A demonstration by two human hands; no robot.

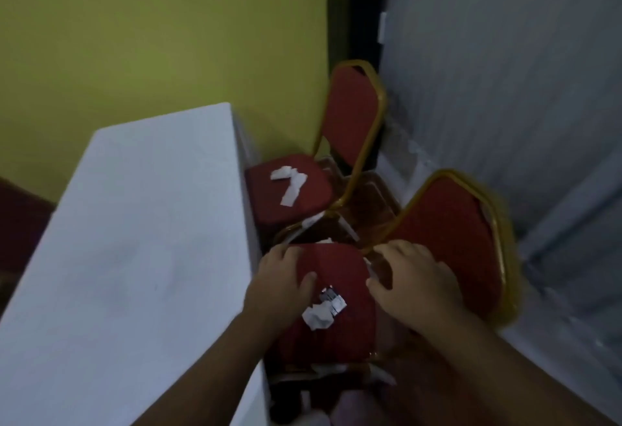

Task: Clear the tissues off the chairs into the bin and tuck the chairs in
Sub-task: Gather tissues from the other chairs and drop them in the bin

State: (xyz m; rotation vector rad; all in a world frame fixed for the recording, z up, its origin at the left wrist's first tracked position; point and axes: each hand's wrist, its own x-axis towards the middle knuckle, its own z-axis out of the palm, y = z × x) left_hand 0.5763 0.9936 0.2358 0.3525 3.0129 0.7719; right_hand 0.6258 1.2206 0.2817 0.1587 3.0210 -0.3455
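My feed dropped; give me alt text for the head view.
Both hands, left hand and right hand, rest on the near red chair beside a white table; tissues lie on it, and more tissues on the far chair.

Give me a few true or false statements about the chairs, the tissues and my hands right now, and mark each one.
1. Both hands, left and right, rest on the near chair. True.
2. The far chair has no tissues. False: white tissues lie on its seat.
3. The near chair's tissues are in the left hand. False: they lie on the seat between the hands.
4. A white table stands left of the chairs. True.
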